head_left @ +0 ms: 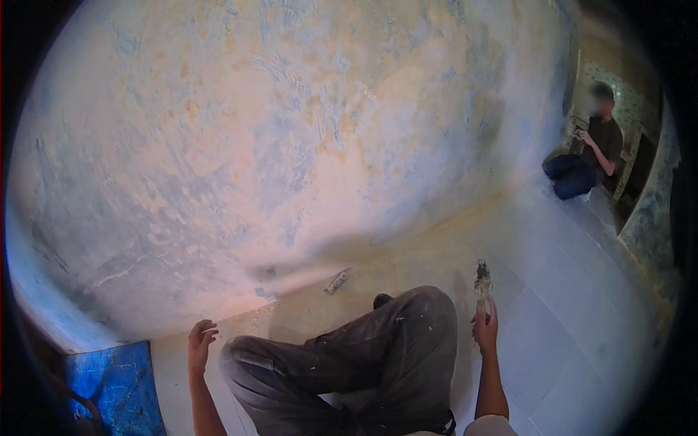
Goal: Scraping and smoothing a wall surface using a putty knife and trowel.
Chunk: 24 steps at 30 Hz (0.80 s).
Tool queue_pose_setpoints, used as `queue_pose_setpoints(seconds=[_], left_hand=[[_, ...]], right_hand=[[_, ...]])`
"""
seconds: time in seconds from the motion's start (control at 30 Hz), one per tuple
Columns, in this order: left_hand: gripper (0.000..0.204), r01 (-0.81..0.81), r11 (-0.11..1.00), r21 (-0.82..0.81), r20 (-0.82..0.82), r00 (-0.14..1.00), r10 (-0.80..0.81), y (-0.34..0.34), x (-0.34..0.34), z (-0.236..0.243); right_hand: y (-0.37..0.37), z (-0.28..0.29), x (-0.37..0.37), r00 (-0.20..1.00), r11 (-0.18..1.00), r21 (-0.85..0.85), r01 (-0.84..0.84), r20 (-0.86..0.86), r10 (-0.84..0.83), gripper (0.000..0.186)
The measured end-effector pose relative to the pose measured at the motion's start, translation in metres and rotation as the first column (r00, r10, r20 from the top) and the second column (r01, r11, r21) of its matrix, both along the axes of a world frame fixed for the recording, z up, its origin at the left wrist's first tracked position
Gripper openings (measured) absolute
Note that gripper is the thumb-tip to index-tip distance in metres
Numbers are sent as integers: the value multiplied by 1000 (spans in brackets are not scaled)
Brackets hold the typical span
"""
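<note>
My right hand (486,327) grips the handle of a small scraper (481,278), held upright beside my right knee, its blade crusted with pale and dark material. My left hand (201,336) is raised beside my left knee near the foot of the wall, its fingers loosely bent and apart, holding nothing. My crossed legs in dusty grey trousers (396,349) are between my hands. A small flat, speckled strip (336,282) lies on the floor along the wall base. The wall (305,131) in front of me has patchy cream and bluish-grey plaster with scratches and a crack.
At the right, another person (607,142) in a dark shirt sits by the wall corner, holding something small, with an opening behind them. A scuffed blue sheet (109,385) lies on the pale tiled floor (563,320) at lower left, with a dark shape at its edge.
</note>
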<state>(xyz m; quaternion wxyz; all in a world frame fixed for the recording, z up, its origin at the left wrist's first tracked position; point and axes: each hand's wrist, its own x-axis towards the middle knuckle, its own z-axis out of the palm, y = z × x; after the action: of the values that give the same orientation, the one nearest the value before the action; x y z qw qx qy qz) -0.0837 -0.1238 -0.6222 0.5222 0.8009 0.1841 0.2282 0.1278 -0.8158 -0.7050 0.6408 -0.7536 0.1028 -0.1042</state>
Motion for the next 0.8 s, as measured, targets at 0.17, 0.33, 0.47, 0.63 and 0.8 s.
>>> queue_pose_setpoints(seconds=[0.17, 0.33, 0.47, 0.63, 0.8], left_hand=[[27, -1, 995, -95, 183, 983, 19, -26, 39, 62], [20, 130, 987, -98, 237, 966, -104, -45, 88, 80], [29, 255, 963, -86, 172, 956, -238, -86, 148, 75], [14, 362, 883, -299, 287, 917, -279, -123, 211, 19], [22, 218, 786, -579, 108, 976, -191, -171, 236, -45]], right_hand=[[46, 71, 63, 969, 999, 38, -38, 245, 28, 66], [149, 133, 132, 910, 819, 508, -267, 412, 41, 61], [206, 190, 138, 906, 612, 713, -342, 423, 13, 63], [277, 71, 160, 810, 937, 254, -241, 584, 50, 72], [280, 92, 142, 849, 736, 425, -527, 229, 476, 63]])
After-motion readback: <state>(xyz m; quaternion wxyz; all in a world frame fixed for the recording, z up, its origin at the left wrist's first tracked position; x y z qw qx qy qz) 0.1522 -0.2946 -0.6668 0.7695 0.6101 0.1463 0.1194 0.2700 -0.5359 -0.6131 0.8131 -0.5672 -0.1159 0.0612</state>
